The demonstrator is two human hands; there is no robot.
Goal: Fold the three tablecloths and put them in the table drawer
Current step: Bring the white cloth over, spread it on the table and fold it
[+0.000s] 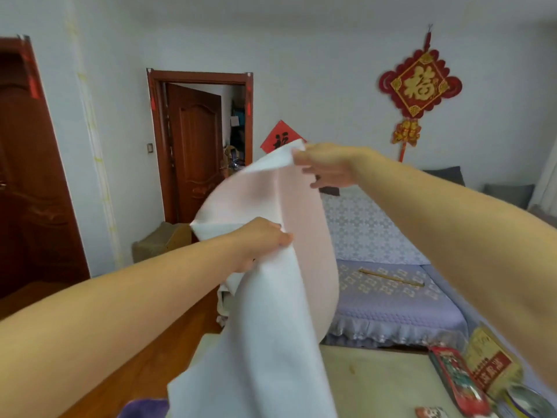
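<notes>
I have the white cloth (271,267) up in the air in front of me, well above the table (376,378). Its long axis runs from the top corner, up and slightly right, down toward me, where the lower end drops out of view at the bottom edge. The upper part bows out to the right in a curve, the inner face looking faintly pink.

My right hand (327,167) pinches the top corner, thumb and forefinger closed on the edge, the other fingers loose. My left hand (262,239) grips the cloth lower down along its left edge, fingers curled into the fabric. The two hands are apart, right one higher and farther out.

On the table's right end lie a red packet (458,384) and a yellow packet (494,366), touching each other, with a round tin (527,402) just beside them at the corner; I cannot tell what the tin holds. Behind the table stands a sofa (391,297) under a lilac cover, a thin stick (391,277) lying on its seat.
</notes>
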